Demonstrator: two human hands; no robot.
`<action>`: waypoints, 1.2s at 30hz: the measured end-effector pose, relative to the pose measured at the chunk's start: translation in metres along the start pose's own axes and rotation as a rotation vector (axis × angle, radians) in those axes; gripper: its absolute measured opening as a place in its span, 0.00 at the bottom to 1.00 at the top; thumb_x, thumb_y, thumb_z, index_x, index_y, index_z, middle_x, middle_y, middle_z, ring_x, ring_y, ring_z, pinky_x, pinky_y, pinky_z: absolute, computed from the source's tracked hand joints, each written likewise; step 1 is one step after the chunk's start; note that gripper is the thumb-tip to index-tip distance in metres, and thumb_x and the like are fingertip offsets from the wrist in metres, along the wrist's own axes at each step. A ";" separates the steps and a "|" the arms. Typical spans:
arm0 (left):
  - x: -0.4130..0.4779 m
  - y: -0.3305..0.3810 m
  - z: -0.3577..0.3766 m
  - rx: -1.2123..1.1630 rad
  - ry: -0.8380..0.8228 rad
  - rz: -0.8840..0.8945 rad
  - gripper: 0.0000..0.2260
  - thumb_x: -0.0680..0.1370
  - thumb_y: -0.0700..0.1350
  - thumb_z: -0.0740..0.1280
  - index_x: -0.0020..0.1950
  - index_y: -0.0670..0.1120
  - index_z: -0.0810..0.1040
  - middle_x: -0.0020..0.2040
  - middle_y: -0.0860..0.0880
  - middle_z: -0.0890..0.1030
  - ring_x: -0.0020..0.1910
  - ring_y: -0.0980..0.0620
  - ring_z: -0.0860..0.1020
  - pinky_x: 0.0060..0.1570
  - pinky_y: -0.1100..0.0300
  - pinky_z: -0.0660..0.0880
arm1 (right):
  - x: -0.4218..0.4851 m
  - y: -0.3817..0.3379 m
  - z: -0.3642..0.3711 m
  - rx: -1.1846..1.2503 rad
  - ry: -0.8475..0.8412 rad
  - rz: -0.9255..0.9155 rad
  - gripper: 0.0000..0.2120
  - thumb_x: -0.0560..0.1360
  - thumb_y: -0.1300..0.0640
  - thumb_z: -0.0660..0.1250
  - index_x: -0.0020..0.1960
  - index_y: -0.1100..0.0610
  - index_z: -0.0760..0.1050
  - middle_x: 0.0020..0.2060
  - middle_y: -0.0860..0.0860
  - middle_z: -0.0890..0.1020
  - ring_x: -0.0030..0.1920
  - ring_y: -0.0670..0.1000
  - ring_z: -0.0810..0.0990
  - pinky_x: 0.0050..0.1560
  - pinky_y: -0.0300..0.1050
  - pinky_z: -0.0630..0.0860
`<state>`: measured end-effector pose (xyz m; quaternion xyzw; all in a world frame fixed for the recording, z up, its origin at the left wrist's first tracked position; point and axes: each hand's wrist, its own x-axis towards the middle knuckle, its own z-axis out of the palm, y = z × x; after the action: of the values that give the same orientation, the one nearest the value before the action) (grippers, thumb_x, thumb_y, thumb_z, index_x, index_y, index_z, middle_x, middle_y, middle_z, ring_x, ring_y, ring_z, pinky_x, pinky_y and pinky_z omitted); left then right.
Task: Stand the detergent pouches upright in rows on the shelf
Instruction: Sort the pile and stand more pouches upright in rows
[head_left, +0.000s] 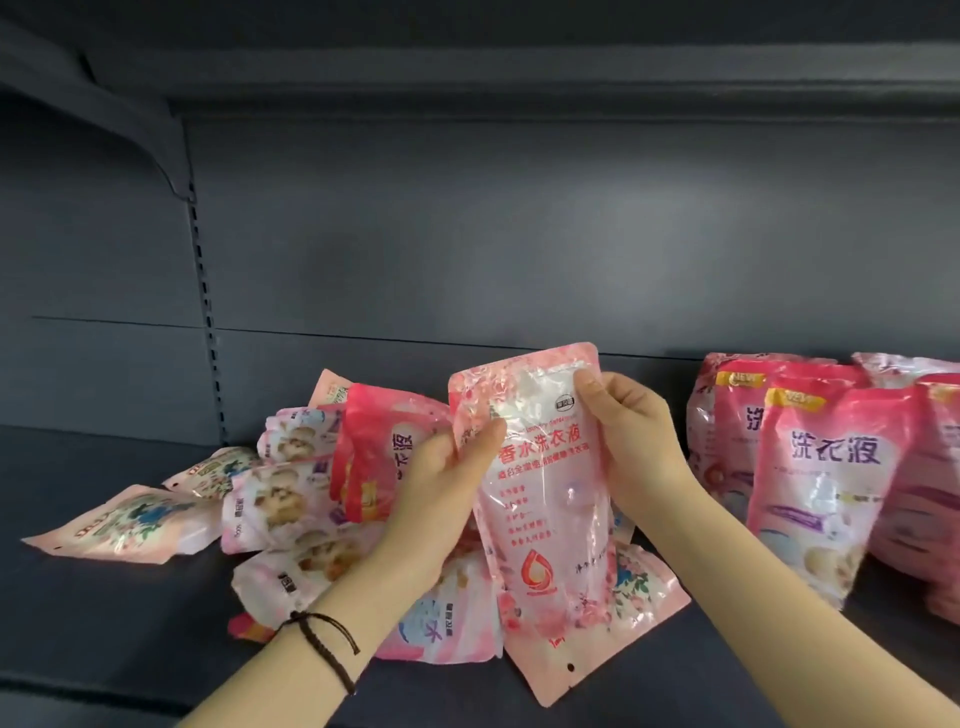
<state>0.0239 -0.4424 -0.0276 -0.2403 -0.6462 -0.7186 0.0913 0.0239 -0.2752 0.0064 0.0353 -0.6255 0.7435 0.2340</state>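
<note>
A pale pink detergent pouch (540, 493) with red lettering is held upright above the dark shelf (119, 603), in the middle of the view. My left hand (441, 499) grips its left edge, thumb on the front. My right hand (631, 441) grips its upper right edge. Behind and below it lies a loose heap of pink pouches (291, 499), flat or leaning. At the right, several deeper pink pouches (826, 483) stand upright close together.
The grey back panel (519, 234) closes the shelf behind. A slotted upright rail (205, 291) runs down at the left. The underside of a higher shelf (467, 62) spans the top. One flat pouch (124, 525) lies at the far left of the heap.
</note>
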 end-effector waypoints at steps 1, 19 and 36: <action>-0.003 -0.002 0.005 0.015 0.019 0.011 0.24 0.69 0.64 0.65 0.48 0.44 0.81 0.45 0.43 0.84 0.46 0.48 0.82 0.44 0.63 0.78 | -0.006 -0.002 -0.002 0.005 0.018 -0.031 0.15 0.77 0.53 0.66 0.47 0.66 0.76 0.41 0.63 0.77 0.41 0.60 0.76 0.47 0.62 0.78; 0.002 -0.003 0.183 -0.125 -0.304 -0.030 0.11 0.76 0.56 0.64 0.46 0.52 0.81 0.44 0.55 0.85 0.44 0.58 0.83 0.37 0.70 0.76 | -0.060 -0.054 -0.174 0.026 0.316 -0.189 0.12 0.77 0.50 0.67 0.37 0.54 0.75 0.35 0.51 0.79 0.36 0.51 0.77 0.40 0.48 0.79; -0.040 -0.058 0.225 0.174 -0.326 -0.112 0.25 0.67 0.55 0.74 0.62 0.61 0.71 0.57 0.61 0.81 0.57 0.61 0.78 0.56 0.54 0.78 | -0.088 -0.009 -0.271 -0.437 -0.058 -0.150 0.27 0.73 0.60 0.71 0.63 0.37 0.64 0.54 0.37 0.81 0.56 0.41 0.80 0.49 0.39 0.80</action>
<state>0.0842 -0.2223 -0.0863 -0.3083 -0.7246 -0.6154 -0.0340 0.1708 -0.0447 -0.0740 0.0512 -0.7738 0.5695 0.2726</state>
